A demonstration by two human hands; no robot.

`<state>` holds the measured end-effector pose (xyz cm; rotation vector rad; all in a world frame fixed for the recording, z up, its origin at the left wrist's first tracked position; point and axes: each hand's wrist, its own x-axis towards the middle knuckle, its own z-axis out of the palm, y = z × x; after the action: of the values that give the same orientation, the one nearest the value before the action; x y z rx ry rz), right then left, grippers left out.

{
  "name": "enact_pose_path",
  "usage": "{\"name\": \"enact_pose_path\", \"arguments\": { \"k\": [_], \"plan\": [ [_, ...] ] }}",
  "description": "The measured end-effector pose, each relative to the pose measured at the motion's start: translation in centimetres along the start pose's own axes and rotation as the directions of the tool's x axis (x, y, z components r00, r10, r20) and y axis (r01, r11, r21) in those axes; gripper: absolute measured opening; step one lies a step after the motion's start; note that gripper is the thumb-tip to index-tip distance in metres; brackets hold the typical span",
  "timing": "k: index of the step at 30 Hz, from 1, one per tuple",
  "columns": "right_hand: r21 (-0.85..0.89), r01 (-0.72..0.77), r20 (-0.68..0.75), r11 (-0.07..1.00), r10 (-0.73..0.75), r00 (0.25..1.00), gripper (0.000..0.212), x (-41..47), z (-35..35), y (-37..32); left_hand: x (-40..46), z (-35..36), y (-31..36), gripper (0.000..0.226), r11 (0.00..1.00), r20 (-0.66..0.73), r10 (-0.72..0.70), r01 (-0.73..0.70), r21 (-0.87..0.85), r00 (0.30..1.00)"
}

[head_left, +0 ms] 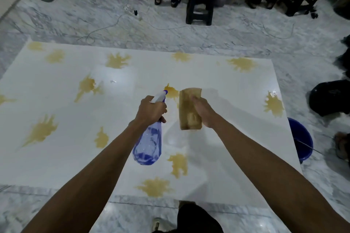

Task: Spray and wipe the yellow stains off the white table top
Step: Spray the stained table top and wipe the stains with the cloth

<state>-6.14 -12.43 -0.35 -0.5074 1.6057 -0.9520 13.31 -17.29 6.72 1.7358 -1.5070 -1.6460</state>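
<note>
Yellow stains (86,87) dot your white table top (227,85); your left hand (151,109) grips the unlabelled spray bottle (148,145), right hand (203,111) fingers curl around the sponge (189,108).

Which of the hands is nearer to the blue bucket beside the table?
The right. The right hand, gripping the brown sponge, is over the table top's middle, on the side of the blue bucket. The left hand, gripping the spray bottle, is farther from it.

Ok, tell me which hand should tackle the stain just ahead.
Left, probably: its bottle nozzle points at that stain. Right hand holds the cloth beside it, ready to wipe after.
</note>
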Motion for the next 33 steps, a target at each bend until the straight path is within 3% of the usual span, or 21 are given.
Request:
{"name": "enact_pose_path", "arguments": {
  "k": [2,4,6,8,10,12,17,20,33],
  "plan": [
    [-0.34,0.078,-0.104,0.937,-0.12,0.987,0.041,3.8,-0.6,-2.6,2.1,-0.5,0.8,0.046,0.999,-0.02,0.0,-0.001,-0.04,1.0],
    [-0.636,0.158,-0.131,0.755,-0.308,0.942,0.04,8.0,-0.5,-6.1,4.4,-0.9,1.7,0.045,0.999,-0.037,0.03,-0.031,-0.03,0.999],
    [-0.802,0.17,-0.116,0.573,-0.429,0.896,0.037,12.2,0.3,-9.3,6.7,-1.3,2.4,0.044,0.998,-0.053,0.056,-0.055,0.016,0.997],
    [-0.905,0.128,-0.039,0.406,-0.377,0.925,0.042,17.3,1.5,-10.6,8.8,-1.5,2.3,0.043,0.997,-0.061,0.066,-0.063,0.038,0.996],
    [-0.963,0.088,0.044,0.256,-0.17,0.984,0.062,21.9,3.0,-9.4,10.6,-1.7,1.8,0.038,0.998,-0.05,0.063,-0.061,0.033,0.997],
    [-0.981,0.077,0.063,0.176,-0.081,0.995,0.063,24.9,4.3,-6.4,11.9,-1.8,1.2,0.037,0.999,-0.034,0.044,-0.043,0.034,0.998],
    [-0.984,0.075,0.047,0.161,-0.17,0.984,0.055,24.0,5.6,-1.7,12.3,-2.1,-1.0,0.041,0.998,-0.003,0.013,-0.013,0.061,1.0],
    [-0.989,0.031,0.01,0.144,-0.144,0.989,0.056,21.3,5.7,0.7,10.6,-2.4,-2.3,0.029,0.997,0.033,0.022,-0.025,0.079,0.999],
    [-0.98,-0.015,-0.028,0.199,-0.065,0.998,0.059,3.0,7.9,12.7,-3.8,-5.6,-10.4,0.043,0.993,0.147,0.029,-0.044,0.105,0.989]
  ]
}}
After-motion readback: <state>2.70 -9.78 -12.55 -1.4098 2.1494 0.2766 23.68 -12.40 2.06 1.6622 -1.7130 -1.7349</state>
